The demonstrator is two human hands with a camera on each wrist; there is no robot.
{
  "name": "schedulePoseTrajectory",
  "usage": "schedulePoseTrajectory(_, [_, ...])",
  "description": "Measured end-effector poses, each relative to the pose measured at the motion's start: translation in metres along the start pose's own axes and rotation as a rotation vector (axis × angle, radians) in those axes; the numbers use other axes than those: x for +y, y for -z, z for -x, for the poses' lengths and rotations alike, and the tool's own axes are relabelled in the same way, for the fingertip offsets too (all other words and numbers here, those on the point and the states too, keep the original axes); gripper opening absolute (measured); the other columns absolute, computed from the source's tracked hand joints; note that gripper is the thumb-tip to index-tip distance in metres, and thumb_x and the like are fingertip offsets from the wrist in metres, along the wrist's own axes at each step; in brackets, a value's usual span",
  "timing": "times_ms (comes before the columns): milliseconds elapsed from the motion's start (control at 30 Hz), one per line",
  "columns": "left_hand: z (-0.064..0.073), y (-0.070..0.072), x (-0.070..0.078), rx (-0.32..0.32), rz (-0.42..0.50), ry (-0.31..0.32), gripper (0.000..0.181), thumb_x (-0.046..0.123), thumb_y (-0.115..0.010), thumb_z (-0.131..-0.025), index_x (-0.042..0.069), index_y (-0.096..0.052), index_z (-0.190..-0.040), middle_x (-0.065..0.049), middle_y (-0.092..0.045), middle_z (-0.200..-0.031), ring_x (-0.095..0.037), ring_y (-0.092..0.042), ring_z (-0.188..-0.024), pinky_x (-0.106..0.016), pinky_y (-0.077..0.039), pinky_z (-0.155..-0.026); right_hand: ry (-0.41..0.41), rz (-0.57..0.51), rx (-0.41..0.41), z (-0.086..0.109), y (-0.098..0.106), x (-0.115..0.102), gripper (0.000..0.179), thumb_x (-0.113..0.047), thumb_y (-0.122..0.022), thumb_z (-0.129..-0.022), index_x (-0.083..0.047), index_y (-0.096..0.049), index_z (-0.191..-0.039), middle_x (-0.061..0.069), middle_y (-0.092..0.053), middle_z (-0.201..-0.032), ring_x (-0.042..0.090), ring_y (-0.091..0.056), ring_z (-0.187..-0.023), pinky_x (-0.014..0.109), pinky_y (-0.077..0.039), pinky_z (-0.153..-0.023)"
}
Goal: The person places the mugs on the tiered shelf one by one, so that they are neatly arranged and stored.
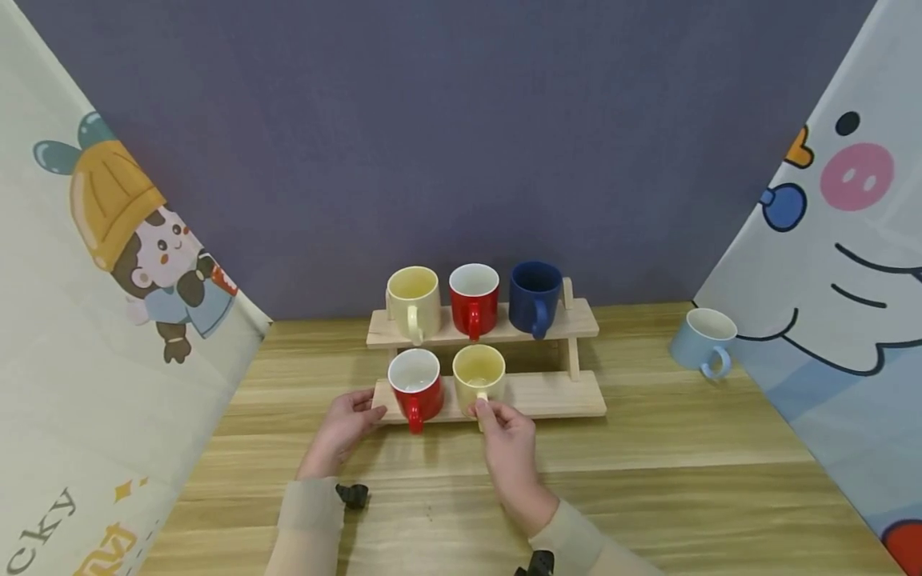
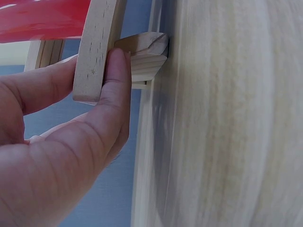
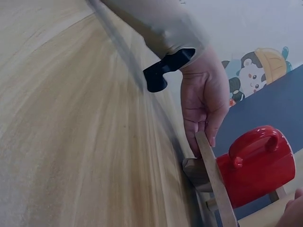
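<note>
A two-tier wooden rack (image 1: 551,398) stands on the table. My left hand (image 1: 347,424) pinches the left end of its lower board, thumb on one face and fingers on the other in the left wrist view. On that board sits a red mug (image 1: 421,400) with a white inside. To its right is a yellow mug (image 1: 467,392), upright, and my right hand (image 1: 513,456) pinches its handle between thumb and fingers. In the right wrist view only a bit of the right hand shows at the lower right corner.
On the upper board stand a yellow mug (image 1: 426,308), a red mug (image 1: 484,310) and a dark blue mug (image 1: 529,308). A light blue mug (image 1: 691,346) stands on the table at the right, by the printed side wall (image 1: 792,336). A dark backdrop (image 1: 461,144) rises behind the rack.
</note>
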State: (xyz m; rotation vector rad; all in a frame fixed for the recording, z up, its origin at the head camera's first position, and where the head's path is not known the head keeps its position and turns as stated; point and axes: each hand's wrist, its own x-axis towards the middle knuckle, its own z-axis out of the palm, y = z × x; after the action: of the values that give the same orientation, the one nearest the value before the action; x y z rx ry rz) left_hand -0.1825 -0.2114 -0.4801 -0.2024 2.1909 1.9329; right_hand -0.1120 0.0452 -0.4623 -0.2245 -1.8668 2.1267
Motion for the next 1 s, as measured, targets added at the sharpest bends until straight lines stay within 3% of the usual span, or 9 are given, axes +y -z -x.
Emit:
schedulePoseTrajectory(200, [-0.001, 0.000, 0.001, -0.010, 0.016, -0.028, 0.052, -0.005, -0.061, -0.098, -0.021, -0.039, -0.142, -0.026, -0.061, -0.118, -0.027, -0.062, -0.101, -0.037, -0.057, -0.087, 0.000, 0.014, -0.032, -0.001, 0.000, 0.001, 0.018, -0.015, -0.071, -0.098, 0.002, -0.078, -0.097, 0.012, -0.075, -0.092, 0.020, -0.065, -0.092, 0.024, -0.053, -0.080])
schedulePoseTrajectory(500, [-0.002, 0.000, -0.002, -0.007, 0.003, -0.002, 0.055, -0.003, -0.061, -0.099, -0.020, -0.036, -0.145, -0.029, -0.055, -0.127, -0.025, -0.060, -0.105, -0.036, -0.056, -0.090, -0.044, 0.043, -0.098, -0.006, 0.005, 0.003, 0.026, -0.027, -0.077, -0.094, -0.001, -0.080, -0.097, 0.012, -0.075, -0.094, 0.019, -0.064, -0.093, 0.026, -0.051, -0.079])
schedulePoseTrajectory(633, [-0.002, 0.001, -0.002, -0.011, 0.013, -0.010, 0.054, -0.003, -0.061, -0.099, -0.021, -0.036, -0.144, -0.027, -0.057, -0.123, -0.026, -0.061, -0.104, -0.036, -0.056, -0.089, -0.050, 0.068, -0.109, -0.009, 0.009, 0.004, 0.032, -0.031, -0.080, -0.091, 0.001, -0.080, -0.093, 0.017, -0.074, -0.091, 0.019, -0.062, -0.084, 0.026, -0.048, -0.073])
schedulePoseTrajectory(767, [-0.001, 0.001, -0.001, -0.002, 0.015, -0.012, 0.052, -0.004, -0.061, -0.098, -0.020, -0.039, -0.143, -0.024, -0.061, -0.116, -0.025, -0.062, -0.100, -0.035, -0.057, -0.085, -0.062, 0.097, -0.133, -0.011, 0.014, 0.004, 0.035, -0.034, -0.081, -0.089, 0.000, -0.078, -0.092, 0.014, -0.072, -0.086, 0.019, -0.060, -0.079, 0.027, -0.047, -0.069])
schedulePoseTrajectory(1000, [-0.001, 0.001, -0.001, -0.001, 0.021, -0.019, 0.051, -0.005, -0.061, -0.098, -0.020, -0.040, -0.142, -0.023, -0.063, -0.114, -0.023, -0.062, -0.097, -0.032, -0.057, -0.083, -0.066, 0.147, -0.187, -0.015, 0.029, -0.004, 0.031, -0.033, -0.080, -0.091, -0.003, -0.077, -0.100, 0.006, -0.072, -0.096, 0.020, -0.064, -0.089, 0.026, -0.054, -0.073])
